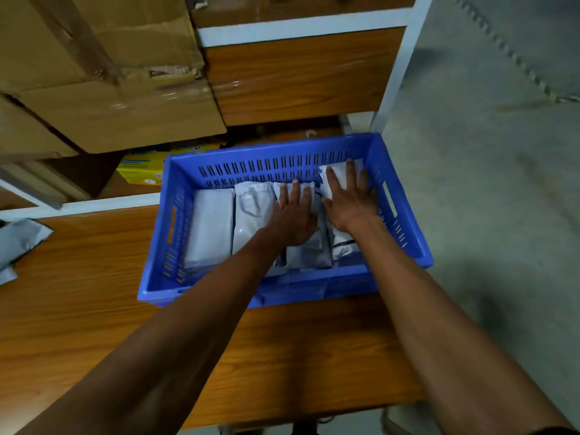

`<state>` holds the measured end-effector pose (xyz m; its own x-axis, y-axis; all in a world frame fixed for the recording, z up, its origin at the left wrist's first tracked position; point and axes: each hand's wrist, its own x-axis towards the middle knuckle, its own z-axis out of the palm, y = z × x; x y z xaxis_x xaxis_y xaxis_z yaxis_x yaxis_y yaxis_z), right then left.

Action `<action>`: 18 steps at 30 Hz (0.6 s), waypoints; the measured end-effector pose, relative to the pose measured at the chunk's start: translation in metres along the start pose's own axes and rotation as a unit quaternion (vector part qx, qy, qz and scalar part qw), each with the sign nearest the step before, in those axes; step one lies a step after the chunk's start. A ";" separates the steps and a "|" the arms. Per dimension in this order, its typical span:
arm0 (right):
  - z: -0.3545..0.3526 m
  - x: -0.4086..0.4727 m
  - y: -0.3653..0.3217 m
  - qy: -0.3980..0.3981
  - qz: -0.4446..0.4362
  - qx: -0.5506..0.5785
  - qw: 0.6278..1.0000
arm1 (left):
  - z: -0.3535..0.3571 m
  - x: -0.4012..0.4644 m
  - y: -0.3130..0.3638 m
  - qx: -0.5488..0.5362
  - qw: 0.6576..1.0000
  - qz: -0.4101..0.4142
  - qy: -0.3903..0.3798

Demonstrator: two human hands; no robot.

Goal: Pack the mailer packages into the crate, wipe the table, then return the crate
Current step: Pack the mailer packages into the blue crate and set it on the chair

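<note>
Two bare forearms reach over a wood-grain laminate table (94,309) into a blue slotted plastic crate (405,243) that sits on the table's far right part, its right end at the table edge. The left hand (293,215) lies flat, fingers straight and slightly spread, pressing on a white plastic mailer package (309,252) near the middle of the crate. The right hand (350,204), just beside it, is likewise flat with fingers spread, pressing down on another white mailer package (337,175) that rises toward the crate's far right corner; neither hand curls round anything. Left of the left hand, two more grey-white mailer packages (213,224) lie side by side along the crate floor, touching each other and filling the crate's left half. No writing on the mailers can be read; a dark printed mark shows below the right wrist, too blurred to make out. Well to the left of both hands, loose grey mailer bags (18,240) rest at the table's left edge. Beyond the crate, a yellow printed carton (141,166) sits low on a white-framed wooden shelving unit (301,76), its lettering illegible. Above it, large taped brown cardboard boxes (103,67) are stacked. To the right of the hands lies grey concrete floor (486,152).
</note>
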<state>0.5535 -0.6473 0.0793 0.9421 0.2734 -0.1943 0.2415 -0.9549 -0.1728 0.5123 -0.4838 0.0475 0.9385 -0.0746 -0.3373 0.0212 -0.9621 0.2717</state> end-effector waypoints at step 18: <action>-0.021 -0.019 -0.018 0.068 -0.020 0.046 0.996 | -0.036 -0.055 0.011 -0.110 0.986 0.057 0.112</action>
<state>0.5363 -0.6379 0.1065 0.9564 0.2870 -0.0541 0.2630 -0.9270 -0.2673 0.4732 -0.4805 0.1016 0.9912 -0.0947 -0.0928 -0.0368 -0.8690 0.4934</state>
